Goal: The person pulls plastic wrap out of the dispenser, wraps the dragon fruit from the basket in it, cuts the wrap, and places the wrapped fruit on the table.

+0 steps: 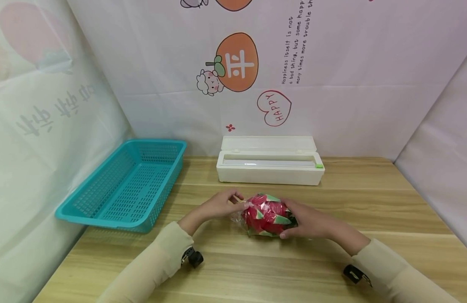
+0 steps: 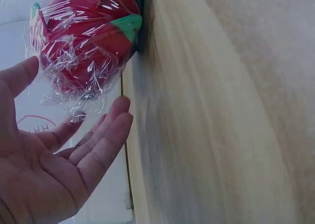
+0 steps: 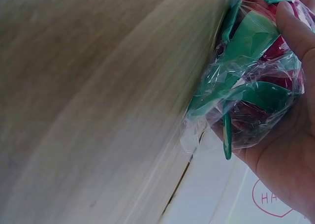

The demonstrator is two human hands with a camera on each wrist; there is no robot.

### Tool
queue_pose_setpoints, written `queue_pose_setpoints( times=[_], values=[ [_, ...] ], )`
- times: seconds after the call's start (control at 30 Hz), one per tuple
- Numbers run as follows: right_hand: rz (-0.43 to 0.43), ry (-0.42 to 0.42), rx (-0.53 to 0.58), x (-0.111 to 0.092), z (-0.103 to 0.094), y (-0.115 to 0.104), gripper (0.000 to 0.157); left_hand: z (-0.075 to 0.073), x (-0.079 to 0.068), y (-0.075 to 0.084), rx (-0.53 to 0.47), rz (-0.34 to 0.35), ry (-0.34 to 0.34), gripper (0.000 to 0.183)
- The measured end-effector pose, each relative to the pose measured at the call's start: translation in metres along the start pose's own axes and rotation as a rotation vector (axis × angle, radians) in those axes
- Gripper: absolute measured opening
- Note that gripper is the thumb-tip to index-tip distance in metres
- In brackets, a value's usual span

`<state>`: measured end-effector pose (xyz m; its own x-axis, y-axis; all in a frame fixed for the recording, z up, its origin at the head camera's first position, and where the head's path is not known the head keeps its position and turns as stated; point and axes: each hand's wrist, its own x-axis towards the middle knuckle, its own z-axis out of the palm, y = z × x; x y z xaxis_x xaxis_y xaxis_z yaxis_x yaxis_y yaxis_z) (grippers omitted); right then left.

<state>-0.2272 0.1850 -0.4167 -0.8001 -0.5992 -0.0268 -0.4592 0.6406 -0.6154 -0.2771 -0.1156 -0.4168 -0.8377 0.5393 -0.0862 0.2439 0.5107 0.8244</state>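
Observation:
A red dragon fruit (image 1: 266,213) with green scales lies on the table, wrapped in clear plastic film. My right hand (image 1: 308,219) grips its right end, thumb in front and fingers behind. In the right wrist view, crinkled film (image 3: 263,106) covers the green-tipped end beside the palm. My left hand (image 1: 222,204) is at the fruit's left end, where loose film bunches up. The left wrist view shows its fingers (image 2: 106,145) spread and gently bent below the wrapped fruit (image 2: 88,42), the thumb tip right at the film.
A white cling film box (image 1: 271,173) with its lid raised stands behind the fruit, against the back wall. A blue-green plastic basket (image 1: 159,198) sits at the left of the wooden table (image 1: 256,273). Printed white sheets (image 1: 161,63) hang at the back and sides.

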Motion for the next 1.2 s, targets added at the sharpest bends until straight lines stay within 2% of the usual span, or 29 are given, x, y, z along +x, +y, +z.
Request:
queue_pose_setpoints(
  times=[0.1,0.2,0.37,0.63,0.83,1.07,1.2],
  values=[
    [-0.003,0.001,0.001,0.0,0.0,0.001,0.096,0.002,-0.003,0.002,-0.057,-0.048,-0.001,0.044],
    [-0.004,0.001,0.001,0.0,0.001,0.002,0.095,0.004,-0.006,0.004,-0.12,-0.066,0.025,0.041],
    [0.002,0.0,0.0,-0.001,0.0,0.002,0.096,0.008,-0.009,0.007,-0.184,-0.038,0.085,0.034],
    [0.004,0.002,-0.004,-0.001,0.001,0.002,0.097,0.014,-0.01,0.009,-0.177,0.016,0.169,0.023],
    [0.01,0.006,-0.002,-0.002,0.001,0.003,0.097,0.016,-0.01,0.007,-0.237,0.055,0.149,0.014],
    [0.01,0.005,0.008,-0.001,0.002,0.003,0.096,0.014,-0.01,0.005,-0.2,0.147,0.104,0.002],
    [0.006,0.004,0.013,-0.001,0.002,0.003,0.096,0.013,-0.011,0.004,-0.173,0.189,0.075,0.006]
  ],
)
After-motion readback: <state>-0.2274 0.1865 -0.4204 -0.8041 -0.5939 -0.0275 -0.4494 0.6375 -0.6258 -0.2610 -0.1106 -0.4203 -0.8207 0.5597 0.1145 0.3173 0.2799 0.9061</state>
